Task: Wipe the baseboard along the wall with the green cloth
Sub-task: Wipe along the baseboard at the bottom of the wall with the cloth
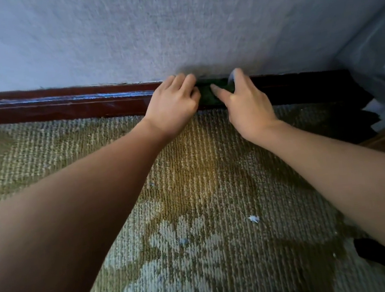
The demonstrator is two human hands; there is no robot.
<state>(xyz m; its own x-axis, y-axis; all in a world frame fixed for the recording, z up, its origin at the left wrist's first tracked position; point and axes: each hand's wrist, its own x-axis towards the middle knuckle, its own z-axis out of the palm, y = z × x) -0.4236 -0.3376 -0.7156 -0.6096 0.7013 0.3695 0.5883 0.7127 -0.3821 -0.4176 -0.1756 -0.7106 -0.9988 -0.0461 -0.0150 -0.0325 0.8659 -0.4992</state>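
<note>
Both the left hand (172,103) and the right hand (247,102) are curled round the green cloth (206,95), pressed against the baseboard (62,107), whose top ledge could be missed if the cloth is dragged too low.

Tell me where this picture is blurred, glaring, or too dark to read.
Head view: the right hand is slightly motion-blurred; blue-white glare streaks the baseboard left of the left hand; the green cloth between them is nearly black in shadow.

Olive, pale-flowered carpet (202,180) covers the floor, with a small white scrap (253,218) lying on it.
</note>
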